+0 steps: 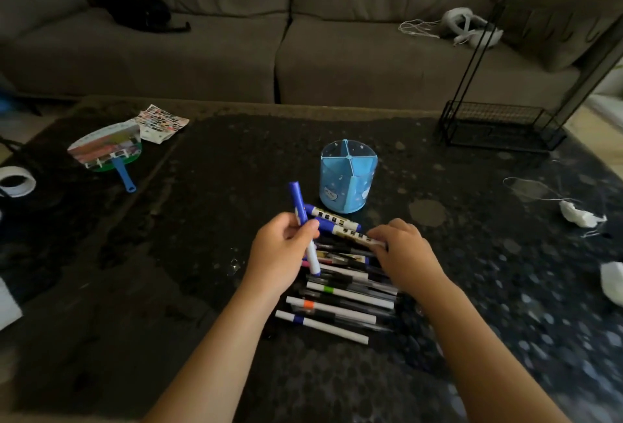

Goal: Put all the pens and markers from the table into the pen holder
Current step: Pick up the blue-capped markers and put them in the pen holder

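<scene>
Holding blue marker (301, 217) near-upright, cap up, left hand (281, 249).

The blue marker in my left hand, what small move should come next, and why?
Probably lift the blue-capped marker over to the light blue divided pen holder and drop it in. The left hand already grips it, and the holder stands upright, open and apparently empty just beyond the pile.
</scene>
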